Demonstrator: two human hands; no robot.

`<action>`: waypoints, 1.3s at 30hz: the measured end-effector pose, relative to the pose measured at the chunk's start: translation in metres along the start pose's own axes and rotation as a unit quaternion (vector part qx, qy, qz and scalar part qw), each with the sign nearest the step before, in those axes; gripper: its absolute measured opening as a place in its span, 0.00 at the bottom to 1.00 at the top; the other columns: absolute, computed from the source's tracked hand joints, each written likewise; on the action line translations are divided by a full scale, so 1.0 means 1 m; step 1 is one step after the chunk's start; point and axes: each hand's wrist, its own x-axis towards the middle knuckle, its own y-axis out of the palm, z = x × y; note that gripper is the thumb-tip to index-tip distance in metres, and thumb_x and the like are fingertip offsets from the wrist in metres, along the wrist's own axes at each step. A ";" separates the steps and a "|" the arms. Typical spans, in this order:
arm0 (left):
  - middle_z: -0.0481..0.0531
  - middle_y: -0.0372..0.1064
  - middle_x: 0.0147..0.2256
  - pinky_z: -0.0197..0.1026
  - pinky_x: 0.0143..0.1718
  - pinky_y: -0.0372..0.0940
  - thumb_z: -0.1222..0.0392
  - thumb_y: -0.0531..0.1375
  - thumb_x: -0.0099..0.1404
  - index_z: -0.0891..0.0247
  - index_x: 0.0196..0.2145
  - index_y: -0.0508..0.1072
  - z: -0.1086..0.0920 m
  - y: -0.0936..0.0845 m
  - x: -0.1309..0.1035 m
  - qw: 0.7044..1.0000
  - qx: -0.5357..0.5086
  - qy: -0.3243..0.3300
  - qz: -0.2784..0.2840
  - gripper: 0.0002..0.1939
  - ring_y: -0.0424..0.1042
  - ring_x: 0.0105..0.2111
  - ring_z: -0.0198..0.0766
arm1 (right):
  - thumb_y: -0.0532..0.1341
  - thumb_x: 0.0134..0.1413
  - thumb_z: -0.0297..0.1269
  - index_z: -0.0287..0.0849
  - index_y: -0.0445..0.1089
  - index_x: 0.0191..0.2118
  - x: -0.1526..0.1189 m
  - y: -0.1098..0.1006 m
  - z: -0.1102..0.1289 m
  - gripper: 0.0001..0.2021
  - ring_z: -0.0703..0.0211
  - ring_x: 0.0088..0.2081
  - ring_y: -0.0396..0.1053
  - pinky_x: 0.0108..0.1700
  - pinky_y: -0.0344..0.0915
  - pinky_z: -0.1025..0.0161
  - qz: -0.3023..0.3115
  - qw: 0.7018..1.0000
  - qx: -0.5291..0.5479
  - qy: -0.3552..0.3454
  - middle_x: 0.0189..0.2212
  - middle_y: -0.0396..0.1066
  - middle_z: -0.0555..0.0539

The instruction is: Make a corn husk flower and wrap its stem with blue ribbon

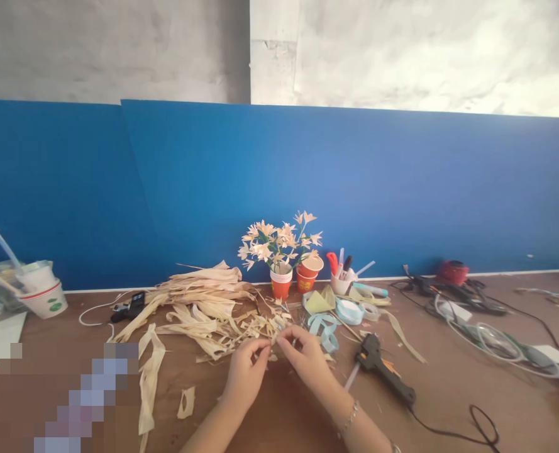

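Observation:
At the middle of the table my left hand [248, 370] and my right hand [307, 358] meet fingertip to fingertip. Thumb and forefinger of each are pinched together; whatever lies between them is too small to make out. Just behind the fingers is a heap of pale dried husk scraps [255, 324], with long strips of dried husk [208, 283] to its left. A hot glue gun [383, 368] lies to the right of my right wrist, which wears a bracelet. Pale husk flowers [279, 242] on green stems stand in stacked red paper cups [280, 286] against the blue partition.
Light-blue ribbon [325, 330] lies right of the scraps, before a white cup [340, 283] of pens. Cables [491, 343] and a red object [453, 272] occupy the right. A white paper tub [46, 301] stands at far left. The blue partition [354, 189] closes off the back.

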 end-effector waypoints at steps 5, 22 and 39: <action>0.53 0.73 0.28 0.39 0.32 0.64 0.61 0.54 0.58 0.63 0.29 0.76 0.001 0.002 0.001 1.000 0.007 -0.014 0.024 0.11 0.70 0.30 0.40 | 0.57 0.50 0.34 0.41 0.69 0.26 -0.002 0.000 0.005 0.06 0.59 0.30 0.65 0.33 0.60 0.65 -0.013 0.998 -0.045 -0.052 0.25 0.69 0.49; 0.51 0.72 0.25 0.40 0.32 0.63 0.66 0.54 0.57 0.61 0.26 0.74 -0.010 -0.001 -0.001 0.996 0.063 0.050 0.026 0.09 0.69 0.29 0.41 | 0.56 0.49 0.35 0.40 0.66 0.23 -0.001 0.002 0.000 0.08 0.62 0.26 0.61 0.29 0.57 0.67 -0.006 0.999 -0.037 0.015 0.21 0.64 0.52; 0.51 0.73 0.26 0.40 0.32 0.64 0.64 0.55 0.57 0.60 0.27 0.76 -0.002 0.000 0.001 0.997 0.074 0.034 0.014 0.09 0.70 0.29 0.41 | 0.56 0.50 0.41 0.40 0.67 0.24 0.003 0.000 -0.006 0.11 0.64 0.22 0.58 0.26 0.56 0.68 -0.008 0.999 -0.001 0.033 0.20 0.63 0.53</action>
